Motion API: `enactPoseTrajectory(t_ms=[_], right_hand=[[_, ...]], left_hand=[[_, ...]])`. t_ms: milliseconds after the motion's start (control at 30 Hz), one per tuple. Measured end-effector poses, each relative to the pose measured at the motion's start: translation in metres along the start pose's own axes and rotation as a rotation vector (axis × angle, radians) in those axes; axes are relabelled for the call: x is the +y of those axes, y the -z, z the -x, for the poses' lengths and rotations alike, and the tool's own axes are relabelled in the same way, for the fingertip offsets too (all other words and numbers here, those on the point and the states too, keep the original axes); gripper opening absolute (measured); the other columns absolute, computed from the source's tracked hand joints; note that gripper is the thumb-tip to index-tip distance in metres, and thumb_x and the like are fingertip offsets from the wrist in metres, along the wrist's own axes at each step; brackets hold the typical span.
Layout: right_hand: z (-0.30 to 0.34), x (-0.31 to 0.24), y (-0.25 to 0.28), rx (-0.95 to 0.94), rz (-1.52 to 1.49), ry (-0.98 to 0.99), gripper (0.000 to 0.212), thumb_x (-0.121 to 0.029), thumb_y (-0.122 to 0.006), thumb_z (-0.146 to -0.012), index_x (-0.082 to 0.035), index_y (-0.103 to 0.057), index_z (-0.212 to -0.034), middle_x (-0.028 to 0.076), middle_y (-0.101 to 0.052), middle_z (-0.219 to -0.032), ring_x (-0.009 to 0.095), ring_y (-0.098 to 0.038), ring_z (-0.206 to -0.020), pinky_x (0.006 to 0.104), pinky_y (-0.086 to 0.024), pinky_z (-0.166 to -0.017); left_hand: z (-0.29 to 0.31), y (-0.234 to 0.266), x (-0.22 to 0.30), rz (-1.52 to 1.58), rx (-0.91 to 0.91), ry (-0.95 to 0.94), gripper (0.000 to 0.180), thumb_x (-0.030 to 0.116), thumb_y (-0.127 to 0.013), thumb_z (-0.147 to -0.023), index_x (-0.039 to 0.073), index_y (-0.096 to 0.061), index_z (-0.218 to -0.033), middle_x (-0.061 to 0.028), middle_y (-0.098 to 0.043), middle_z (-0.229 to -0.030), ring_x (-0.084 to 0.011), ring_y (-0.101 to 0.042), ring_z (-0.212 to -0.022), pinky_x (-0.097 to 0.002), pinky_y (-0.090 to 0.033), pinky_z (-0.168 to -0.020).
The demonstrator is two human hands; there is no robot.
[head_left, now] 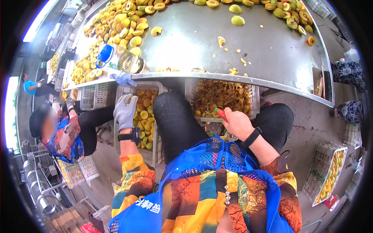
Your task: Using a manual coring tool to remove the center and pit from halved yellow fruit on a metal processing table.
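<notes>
I saw fruit already crated (145,116), plenty more (120,23) along the tabletop's (256,46) left edge, right fingers (232,116) gripping a red handle (221,113), left fingers' (126,101) grip unclear.

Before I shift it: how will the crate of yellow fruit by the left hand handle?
The crate is probably heavy, judging by the many fruit pieces inside. Its pale walls look fairly stiff. Pieces lie loose, no lid visible, so some may shift if tilted.

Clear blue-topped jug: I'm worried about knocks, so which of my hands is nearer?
Left. Your gloved left hand is below the jug in the picture; your right hand is farther off, below and well to its right.
</notes>
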State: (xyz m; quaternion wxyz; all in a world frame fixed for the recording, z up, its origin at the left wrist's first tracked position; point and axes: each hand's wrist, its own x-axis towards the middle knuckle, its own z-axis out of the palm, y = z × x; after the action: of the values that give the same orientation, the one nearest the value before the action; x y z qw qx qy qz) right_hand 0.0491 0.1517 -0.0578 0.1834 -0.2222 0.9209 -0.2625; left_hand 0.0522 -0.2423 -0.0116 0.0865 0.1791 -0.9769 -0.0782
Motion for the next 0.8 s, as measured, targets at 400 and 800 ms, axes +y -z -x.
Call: enactPoseTrajectory(t_ms=[400, 800], right_hand=[[0.029, 0.016, 0.013, 0.177, -0.105, -0.003, 0.025, -0.024, -0.061, -0.076, -0.006, -0.046, -0.085, 0.019, -0.056, -0.058, 0.037, -0.057, -0.056, 0.0464, -0.046, -0.051], [0.051, 0.027, 0.018, 0.255, -0.217, -0.085, 0.031, -0.031, -0.062, -0.077, -0.005, -0.051, -0.092, 0.019, -0.058, -0.063, 0.038, -0.059, -0.061, 0.0457, -0.047, -0.054]], left_hand=[[-0.156, -0.069, 0.301, 0.044, -0.359, -0.85, 0.037, 0.029, -0.057, -0.078, 0.017, -0.057, -0.113, -0.0172, -0.06, -0.105, -0.0332, -0.058, -0.095, -0.0419, -0.048, -0.079], [-0.144, -0.093, 0.342, 0.057, -0.404, -0.712, 0.022, 0.017, -0.058, -0.074, 0.006, -0.064, -0.091, -0.0169, -0.064, -0.092, -0.0314, -0.062, -0.088, -0.0399, -0.05, -0.075]])
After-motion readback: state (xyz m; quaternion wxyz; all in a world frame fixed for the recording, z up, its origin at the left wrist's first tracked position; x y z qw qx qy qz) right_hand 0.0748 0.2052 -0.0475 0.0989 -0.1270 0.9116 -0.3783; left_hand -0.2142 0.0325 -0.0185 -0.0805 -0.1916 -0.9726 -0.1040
